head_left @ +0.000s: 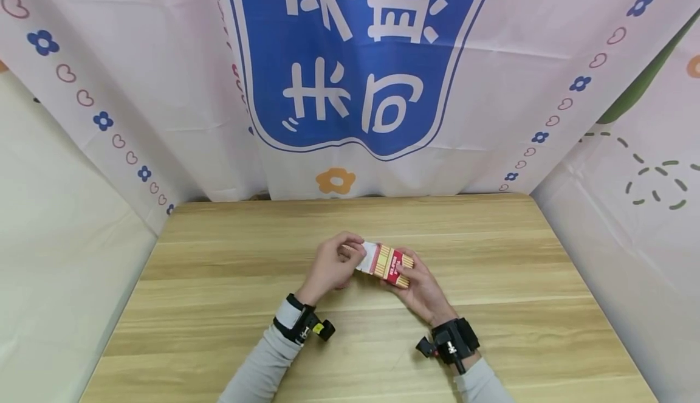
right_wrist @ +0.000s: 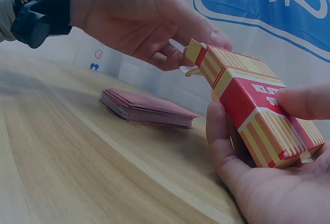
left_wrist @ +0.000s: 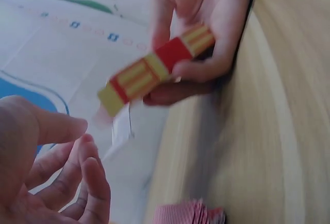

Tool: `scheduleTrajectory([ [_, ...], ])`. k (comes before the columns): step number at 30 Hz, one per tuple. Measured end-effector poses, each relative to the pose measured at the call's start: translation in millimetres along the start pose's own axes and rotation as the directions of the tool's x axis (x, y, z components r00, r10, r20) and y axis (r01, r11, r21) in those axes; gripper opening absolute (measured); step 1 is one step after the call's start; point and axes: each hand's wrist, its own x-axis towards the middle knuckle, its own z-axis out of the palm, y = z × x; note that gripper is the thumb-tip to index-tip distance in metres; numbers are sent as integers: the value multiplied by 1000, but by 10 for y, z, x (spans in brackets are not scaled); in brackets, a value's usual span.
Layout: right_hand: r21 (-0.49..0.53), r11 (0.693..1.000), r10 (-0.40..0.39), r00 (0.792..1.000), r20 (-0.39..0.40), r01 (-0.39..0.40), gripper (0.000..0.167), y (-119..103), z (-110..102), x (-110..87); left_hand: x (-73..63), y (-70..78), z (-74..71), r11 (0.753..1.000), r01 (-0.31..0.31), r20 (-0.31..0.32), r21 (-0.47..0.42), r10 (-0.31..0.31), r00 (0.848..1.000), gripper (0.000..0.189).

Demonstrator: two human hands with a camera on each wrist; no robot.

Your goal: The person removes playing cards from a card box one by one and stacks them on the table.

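My right hand [head_left: 423, 290] grips a red and yellow striped card box [right_wrist: 252, 98], thumb across its printed face and fingers along the other side. The box tilts above the table, and a white-lined end flap [head_left: 369, 257] stands out toward my left hand [head_left: 333, 266]. The left thumb and fingertips are bent close together right at that flap; I cannot tell whether they pinch it. Below the left hand lies a stack of playing cards [right_wrist: 147, 108] with pink striped backs. In the head view, that hand mostly hides the stack.
A wood-grain table [head_left: 219, 306] spreads beneath both hands. Behind it hangs a white cloth [head_left: 219, 148] with a blue printed emblem [head_left: 355, 129], and pale cloth closes off both sides. Each wrist wears a black strapped camera [head_left: 454, 339].
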Motion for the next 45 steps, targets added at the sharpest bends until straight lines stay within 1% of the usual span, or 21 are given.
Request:
scheduleTrajectory([
  [2,2,1000,3,1000,-4,-3,58,1,2,-1,-22,35,34,1000,-2,28,15,2,1000,18],
  [6,14,1000,11,1000,-15,-10,55,6,4,1,-47,72,72,999,32,58,27,-33,998,19],
  [9,19,1000,11,1000,-14,-10,52,12,4,6,-56,70,93,998,56,84,34,-59,995,21],
  [13,23,1000,3,1000,-2,-3,48,17,-2,13,-62,65,115,997,70,109,29,-72,991,23],
  [18,30,1000,2,1000,3,-2,44,16,-7,22,-57,62,121,997,72,118,-3,-71,991,22],
  [22,19,1000,5,1000,-1,-5,42,7,-12,31,-50,62,123,997,80,129,-10,-78,989,25],
  [26,7,1000,-2,1000,4,2,43,-6,-11,48,-41,67,137,998,56,126,-10,-54,990,27],
  [29,10,1000,-2,1000,4,2,45,-13,-8,54,-37,73,146,999,36,121,-19,-33,992,23],
  [32,18,1000,4,1000,2,-4,45,-16,-10,51,-33,75,155,999,33,118,-23,-31,993,19],
  [38,28,1000,-3,1000,5,3,44,-17,-10,37,-20,69,167,999,50,94,-9,-49,994,8],
  [41,20,1000,-2,1000,1,2,42,-12,-8,28,-20,40,184,998,56,101,-7,-55,993,9],
  [45,13,1000,0,1000,-6,0,41,-1,-7,21,-29,6,196,997,78,108,14,-79,991,12],
])
